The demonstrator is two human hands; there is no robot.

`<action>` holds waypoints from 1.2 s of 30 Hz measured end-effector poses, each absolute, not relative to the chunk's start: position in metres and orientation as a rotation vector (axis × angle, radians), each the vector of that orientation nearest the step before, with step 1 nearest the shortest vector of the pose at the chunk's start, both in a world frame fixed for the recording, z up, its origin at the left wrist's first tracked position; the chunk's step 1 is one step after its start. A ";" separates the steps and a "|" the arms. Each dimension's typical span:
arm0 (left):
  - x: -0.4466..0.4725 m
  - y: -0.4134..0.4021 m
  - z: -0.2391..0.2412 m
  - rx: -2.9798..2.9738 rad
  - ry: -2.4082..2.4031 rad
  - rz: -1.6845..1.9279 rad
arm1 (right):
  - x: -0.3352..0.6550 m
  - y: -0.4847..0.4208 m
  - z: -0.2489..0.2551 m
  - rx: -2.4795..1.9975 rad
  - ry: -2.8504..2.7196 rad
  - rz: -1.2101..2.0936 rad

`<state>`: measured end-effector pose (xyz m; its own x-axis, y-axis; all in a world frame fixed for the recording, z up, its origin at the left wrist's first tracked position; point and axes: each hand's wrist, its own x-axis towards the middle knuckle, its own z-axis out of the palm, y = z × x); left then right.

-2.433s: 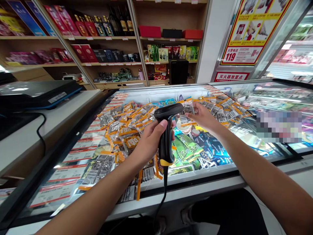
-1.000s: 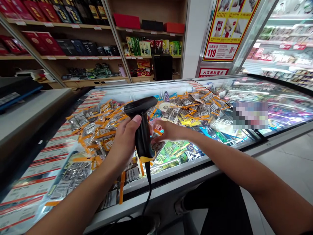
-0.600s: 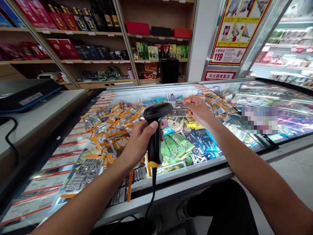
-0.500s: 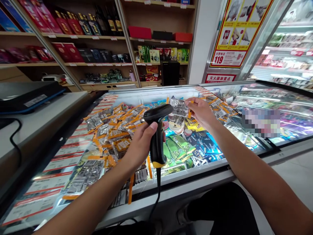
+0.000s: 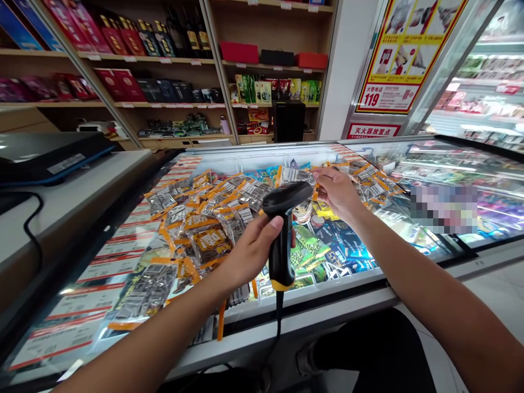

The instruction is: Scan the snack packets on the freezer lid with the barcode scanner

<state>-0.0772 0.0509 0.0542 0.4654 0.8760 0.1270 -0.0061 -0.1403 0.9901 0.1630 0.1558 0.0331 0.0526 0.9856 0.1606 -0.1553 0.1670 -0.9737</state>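
Note:
My left hand (image 5: 256, 248) is wrapped round the handle of a black barcode scanner (image 5: 282, 240) with a yellow ring at its base and a cable hanging down. The scanner's head points away and to the right, towards a small clear snack packet (image 5: 298, 174) with orange ends. My right hand (image 5: 338, 191) pinches that packet by its right end; the scanner partly covers it from below. Several similar snack packets (image 5: 210, 240) lie heaped on the freezer's glass top (image 5: 135, 240), left of the scanner.
Under the glass lie green bags (image 5: 309, 248) and blue bags (image 5: 344, 245). More orange-ended packets (image 5: 374, 188) lie right of my right hand. A weighing scale (image 5: 53, 158) stands on the left counter. Shelves (image 5: 164, 103) with boxes and bottles line the back.
My left hand has moved right with the scanner, bringing its head closer to the packet in my right hand. My right hand keeps its pinch. The view has shifted slightly.

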 end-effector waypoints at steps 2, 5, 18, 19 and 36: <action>-0.078 0.049 0.054 1.578 0.808 0.899 | 0.163 0.155 0.032 -1.000 -1.205 1.091; -0.079 0.049 0.053 1.658 0.864 0.901 | 0.162 0.152 0.032 -1.058 -1.354 0.903; -0.082 0.046 0.058 1.777 0.846 0.802 | 0.164 0.153 0.037 -1.064 -1.544 0.592; -0.082 0.046 0.058 1.777 0.844 0.801 | 0.164 0.153 0.037 -1.058 -1.534 0.605; -0.086 0.062 0.063 1.315 0.986 1.298 | 0.244 0.203 0.026 -1.235 -1.295 0.245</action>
<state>-0.0863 0.0624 0.0629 0.0917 0.9801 0.1760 -0.0930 -0.1676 0.9815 0.2435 0.2035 0.0257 0.3430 0.7363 0.5833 0.4729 0.4011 -0.7845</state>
